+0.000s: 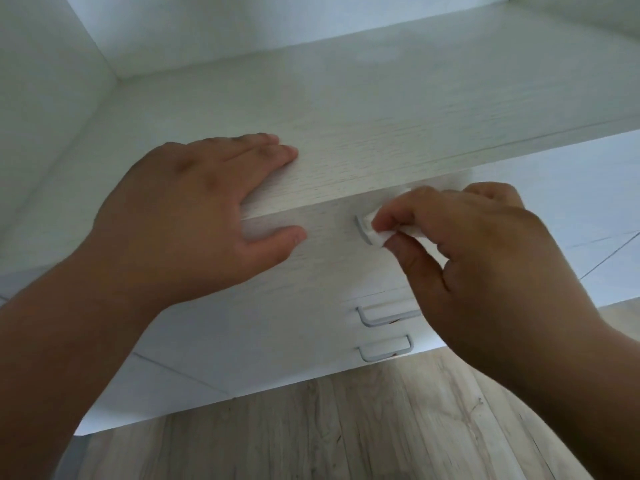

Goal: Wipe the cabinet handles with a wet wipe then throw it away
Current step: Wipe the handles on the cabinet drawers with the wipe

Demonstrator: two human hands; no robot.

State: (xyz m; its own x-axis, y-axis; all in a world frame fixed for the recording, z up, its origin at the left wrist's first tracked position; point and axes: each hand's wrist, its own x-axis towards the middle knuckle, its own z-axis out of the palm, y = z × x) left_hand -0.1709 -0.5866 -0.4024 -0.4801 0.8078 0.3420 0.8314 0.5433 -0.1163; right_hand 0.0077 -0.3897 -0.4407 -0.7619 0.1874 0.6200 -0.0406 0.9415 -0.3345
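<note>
A white wood-grain cabinet (346,126) fills the view from above. My right hand (485,258) pinches a folded white wet wipe (379,237) against the top drawer's metal handle (360,226); only the handle's left end shows, the rest is under the wipe and my fingers. My left hand (194,216) lies flat over the cabinet's front top edge, fingers on top and thumb on the drawer front, holding nothing. Two more metal handles, a middle handle (381,315) and a lower handle (384,349), sit on the drawers below.
White walls (41,98) meet the cabinet at the back and left. A light wooden floor (346,427) lies below the cabinet front. To the right, a white tiled surface (595,216) shows beyond the cabinet's edge.
</note>
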